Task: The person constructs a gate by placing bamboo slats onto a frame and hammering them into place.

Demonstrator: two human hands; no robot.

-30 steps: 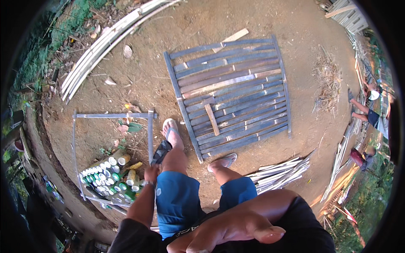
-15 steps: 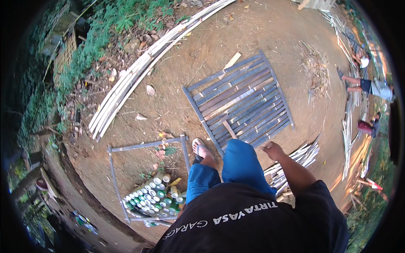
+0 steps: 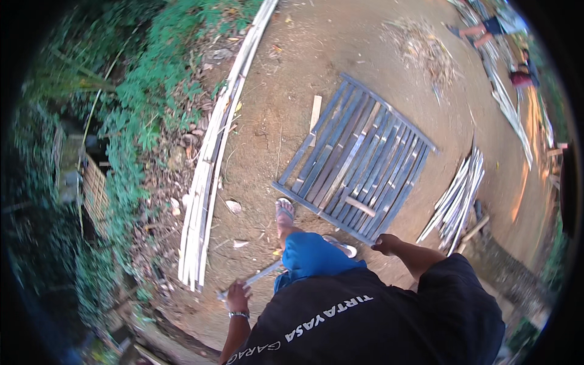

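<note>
Both hands hang low at the person's sides, near the bottom of the view. On the left, the left hand, with a bracelet at its wrist, is closed around one end of a thin pale stick, probably a bamboo strip, which slants up and to the right toward the blue shorts. On the right, the right hand is curled into a loose fist with nothing visible in it; it hovers above the near corner of the slatted panel.

That panel, built of grey and brown slats laid side by side, lies flat on the bare dirt ground in the middle of the scene. A short loose piece of wood rests across its near slats, and a pale flat board lies on the dirt at its far left edge. One sandalled foot stands just beside the panel's near left corner.

To the left, a long bundle of pale bamboo strips runs from near to far along the edge of green undergrowth. To the right of the panel lies a shorter pile of split strips. Far right, another person is partly visible beside more strips and a heap of dry shavings.
</note>
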